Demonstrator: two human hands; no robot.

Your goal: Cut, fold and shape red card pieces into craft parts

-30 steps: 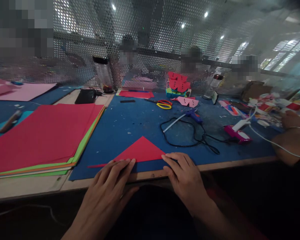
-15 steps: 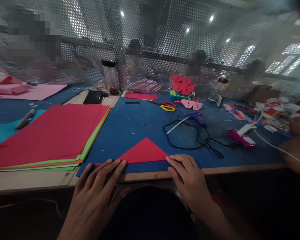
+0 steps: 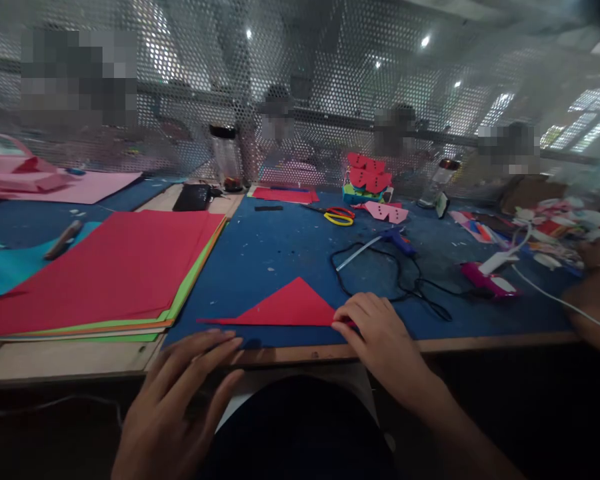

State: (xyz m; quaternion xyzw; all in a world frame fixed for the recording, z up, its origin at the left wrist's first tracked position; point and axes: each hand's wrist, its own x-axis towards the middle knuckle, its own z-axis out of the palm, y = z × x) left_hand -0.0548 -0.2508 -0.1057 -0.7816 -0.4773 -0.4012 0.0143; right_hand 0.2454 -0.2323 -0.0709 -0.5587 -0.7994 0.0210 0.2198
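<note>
A folded red paper triangle (image 3: pixel 285 309) lies flat on the blue mat (image 3: pixel 275 253) near the table's front edge. My right hand (image 3: pixel 380 337) rests at the triangle's right corner, its curled fingertips pressing on the paper. My left hand (image 3: pixel 180 400) hovers at the table edge below the triangle's left tip, fingers stretched out and apart from the paper, holding nothing.
A stack of red, green and orange sheets (image 3: pixel 105 270) lies to the left. Scissors (image 3: pixel 337 215), a blue glue gun (image 3: pixel 393 237) with black cord, a pink glue gun (image 3: pixel 487 280) and paper cut-outs (image 3: pixel 367 175) sit further back. Another person's arm (image 3: pixel 597 293) rests at right. A mesh screen (image 3: pixel 300 87) closes the rear.
My left hand has slid off the triangle's left edge and back toward me, past the table edge. My right hand stays at the right corner, with its fingers more curled.
</note>
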